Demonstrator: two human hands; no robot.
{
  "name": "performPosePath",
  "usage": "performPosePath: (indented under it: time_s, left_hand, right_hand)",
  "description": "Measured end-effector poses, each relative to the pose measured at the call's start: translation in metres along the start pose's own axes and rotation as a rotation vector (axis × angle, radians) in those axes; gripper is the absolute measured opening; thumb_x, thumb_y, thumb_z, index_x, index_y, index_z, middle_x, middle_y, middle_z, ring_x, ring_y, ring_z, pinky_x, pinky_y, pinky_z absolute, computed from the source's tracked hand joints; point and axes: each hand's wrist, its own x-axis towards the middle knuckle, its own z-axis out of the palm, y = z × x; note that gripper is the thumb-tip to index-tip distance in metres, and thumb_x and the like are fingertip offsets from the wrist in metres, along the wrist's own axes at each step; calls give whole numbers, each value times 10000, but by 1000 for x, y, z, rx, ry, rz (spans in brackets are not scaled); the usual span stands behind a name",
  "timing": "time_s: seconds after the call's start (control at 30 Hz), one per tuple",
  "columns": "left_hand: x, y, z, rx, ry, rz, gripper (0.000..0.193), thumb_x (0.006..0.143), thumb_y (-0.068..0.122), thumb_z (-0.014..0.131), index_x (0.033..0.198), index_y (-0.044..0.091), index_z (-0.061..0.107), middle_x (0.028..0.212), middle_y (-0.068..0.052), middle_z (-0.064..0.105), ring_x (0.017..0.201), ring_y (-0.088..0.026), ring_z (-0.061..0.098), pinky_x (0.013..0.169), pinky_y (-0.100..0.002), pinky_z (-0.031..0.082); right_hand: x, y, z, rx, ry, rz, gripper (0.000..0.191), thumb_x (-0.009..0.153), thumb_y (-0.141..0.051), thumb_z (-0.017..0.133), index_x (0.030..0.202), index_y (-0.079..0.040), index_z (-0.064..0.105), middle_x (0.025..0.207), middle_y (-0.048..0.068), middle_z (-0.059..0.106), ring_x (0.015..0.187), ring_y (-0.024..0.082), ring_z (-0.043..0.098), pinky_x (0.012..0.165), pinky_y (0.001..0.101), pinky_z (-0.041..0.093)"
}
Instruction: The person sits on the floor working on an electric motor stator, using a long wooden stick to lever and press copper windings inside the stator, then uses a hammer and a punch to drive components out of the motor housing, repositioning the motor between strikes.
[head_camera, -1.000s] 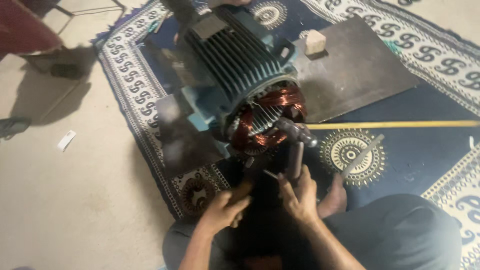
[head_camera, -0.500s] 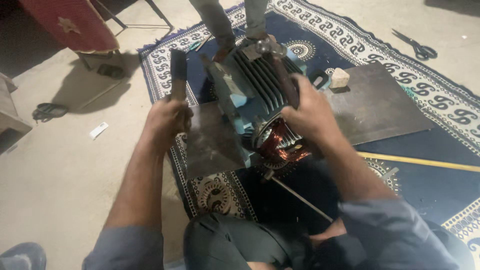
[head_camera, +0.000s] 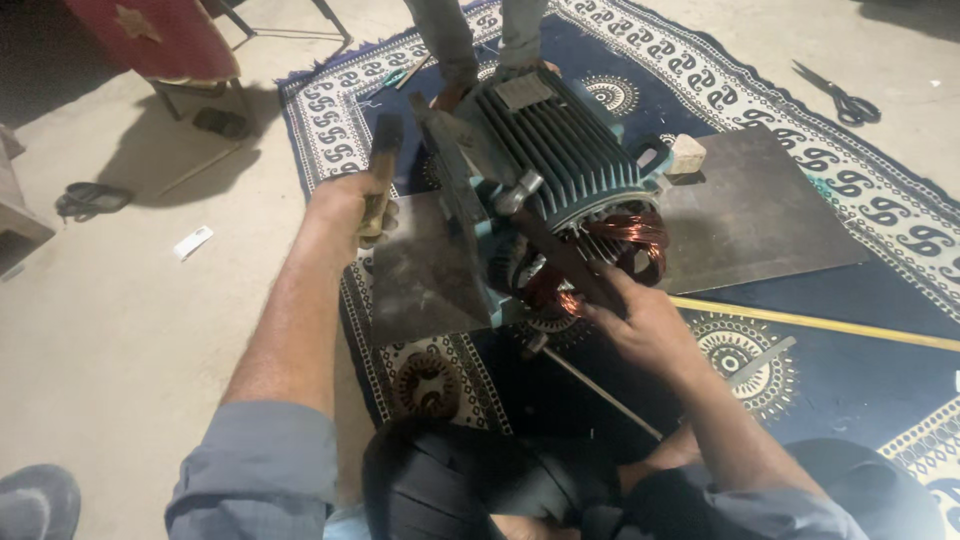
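Blue patterned floor rug (head_camera: 880, 350) with white paisley border, carrying the work. On it lies a dark flat steel plate (head_camera: 760, 215), and across plate and rug rests the teal finned cast-metal electric motor housing (head_camera: 560, 150), tipped on its side with its open end toward the wearer; copper stator windings (head_camera: 625, 235) show at that mouth. Another person's hands steady the far end of the housing. The left hand (head_camera: 350, 200) is raised beside the housing, fingers clamped round the handle of a dark-headed hammer (head_camera: 383, 150). The right hand (head_camera: 640, 325) lies at the open mouth, fingers closed on a dark metal bar (head_camera: 560, 260) set against the rim near the windings; how firmly cannot be told. A thin steel rod (head_camera: 600, 390) and a yellow stick (head_camera: 810, 322) lie on the rug near the knees. Good practice here, as a judgement: keep the bar seated on metal and off the copper, strike squarely, and hold the right-hand fingers well below the struck end.
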Motion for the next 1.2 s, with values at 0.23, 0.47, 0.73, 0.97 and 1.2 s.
performPosePath:
  time_s: [0.23, 0.47, 0.73, 0.97, 1.2]
  left_hand:
    - [1, -41, -6, 208, 122, -135, 246, 942, 216, 548, 1049, 26, 661, 779, -105, 708, 571, -182, 620, 492, -377, 392]
    - [14, -78, -15, 270, 111, -219, 148, 933, 224, 582, 989, 98, 636, 760, -60, 720, 566, -160, 607, 476, -337, 376]
    - [28, -102, -14, 468, 121, -327, 452, 989, 530, 644, 901, 87, 622, 745, -64, 593, 634, -194, 553, 558, -351, 412]
    - [45, -163, -32, 504, 105, -308, 349, 983, 416, 570, 930, 96, 698, 785, -78, 686, 720, -202, 629, 649, -359, 488]
    - [34, -187, -36, 340, 115, -280, 480, 946, 545, 633, 962, 69, 695, 691, -81, 624, 556, -221, 565, 538, -412, 446]
  right_hand:
    - [-2, 10, 17, 31, 35, 46, 589, 874, -299, 717, 1414, -124, 560, 1117, 220, 744, 1081, 373, 716, 927, 432, 544]
    - [-4, 22, 35, 64, 120, -57, 647, 850, -263, 728, 1448, -109, 531, 1137, 236, 733, 1092, 373, 713, 921, 441, 544]
    - [-5, 18, 40, 43, 94, 76, 656, 874, -296, 720, 1475, -136, 510, 1171, 235, 720, 1107, 360, 718, 935, 428, 555]
    - [0, 19, 40, 87, 47, 111, 680, 869, -312, 710, 1486, -124, 497, 1226, 232, 709, 1162, 343, 693, 988, 418, 528]
    - [-3, 23, 48, 180, 28, 140, 682, 870, -316, 693, 1503, -171, 486, 1242, 214, 716, 1197, 327, 693, 1017, 380, 517]
